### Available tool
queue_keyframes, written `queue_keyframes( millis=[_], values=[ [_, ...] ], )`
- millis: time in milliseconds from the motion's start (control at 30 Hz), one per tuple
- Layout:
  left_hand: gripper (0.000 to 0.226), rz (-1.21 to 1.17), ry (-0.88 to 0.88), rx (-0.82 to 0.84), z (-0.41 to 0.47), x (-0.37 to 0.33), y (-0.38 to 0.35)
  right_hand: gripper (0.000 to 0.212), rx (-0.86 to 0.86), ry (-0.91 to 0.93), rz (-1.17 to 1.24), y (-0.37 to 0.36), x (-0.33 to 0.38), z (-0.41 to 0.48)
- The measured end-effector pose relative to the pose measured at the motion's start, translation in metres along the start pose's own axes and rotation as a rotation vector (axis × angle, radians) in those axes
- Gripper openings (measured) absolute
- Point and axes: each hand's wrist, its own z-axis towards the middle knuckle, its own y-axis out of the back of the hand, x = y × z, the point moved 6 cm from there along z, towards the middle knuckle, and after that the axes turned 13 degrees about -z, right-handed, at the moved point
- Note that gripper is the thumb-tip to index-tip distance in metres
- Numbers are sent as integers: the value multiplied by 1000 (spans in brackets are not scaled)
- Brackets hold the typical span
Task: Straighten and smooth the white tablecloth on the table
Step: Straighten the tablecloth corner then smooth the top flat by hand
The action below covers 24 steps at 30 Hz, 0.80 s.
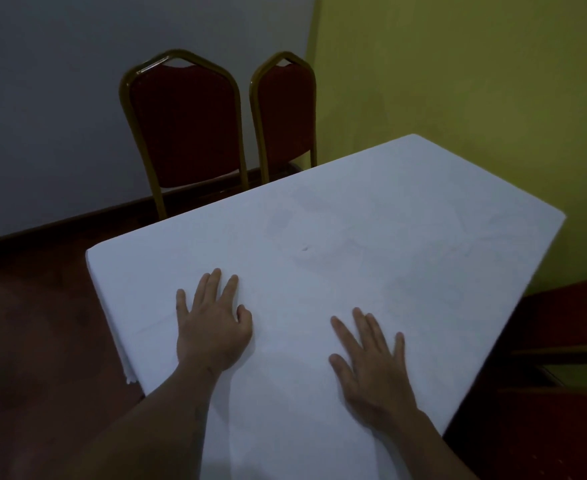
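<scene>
The white tablecloth (354,230) covers the whole table top and hangs over its left edge. It lies mostly flat, with faint creases and a small dark speck near the middle. My left hand (212,327) rests palm down on the cloth near the left edge, fingers slightly apart. My right hand (371,365) lies flat on the cloth closer to me and further right, fingers spread. Neither hand pinches or holds the fabric.
Two red banquet chairs with gold frames (184,126) (285,109) stand against the grey wall beyond the table's far left side. A yellow-green wall (475,81) runs along the right. Dark red floor (42,323) surrounds the table; a dark red piece of furniture (562,323) sits at right.
</scene>
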Motion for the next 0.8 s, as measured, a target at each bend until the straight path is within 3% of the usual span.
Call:
queue_keyframes(
  millis=[133,333,400,533,667,800],
  values=[
    [63,6,-7,-11,0,1,1,59,49,-191,54,-8,-55,-13],
    [64,57,5,46,1,-2,-7,63,315,-341,93,-3,-72,-8],
    [65,112,-44,112,5,-11,-9,64,303,-332,127,7,-59,-3],
    [66,208,-406,278,14,-48,-25,63,197,-203,158,26,-13,20],
    [65,160,-530,337,34,-71,-44,65,142,-169,147,26,21,46],
    [67,119,-606,357,55,-68,-53,65,44,-273,139,12,11,43]
  ],
)
